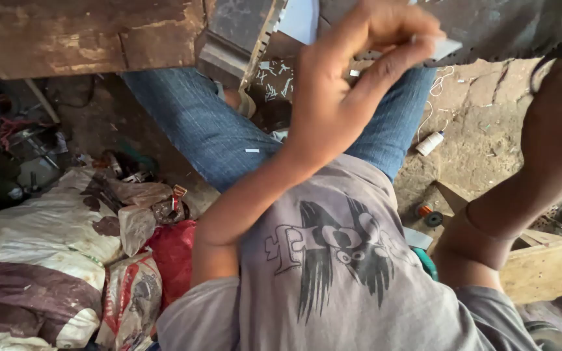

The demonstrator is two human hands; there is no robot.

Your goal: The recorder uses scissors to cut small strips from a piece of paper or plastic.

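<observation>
A grey printed shirt (333, 260) was seen nearest the camera, with two blue-jeaned legs (196, 123) stretched beyond it over the dirt floor (482, 136). One left hand (346, 84) was raised near the top edge of the view, its thumb and fingers pinched together on one thin flat pale strip (442, 49), which was held against the underside of a dark workbench (502, 26). One right hand (557, 123) was raised at the right edge, where it was blurred and in shadow; whether it was closed or open could not be told.

To the left, several stained sacks (40, 260) and one red bag (173, 253) were heaped on the floor. Two spools were counted on the floor at the right: one white spool (429, 143) and one orange spool (424, 210), well apart. One pale plank (548, 266) was laid at the lower right.
</observation>
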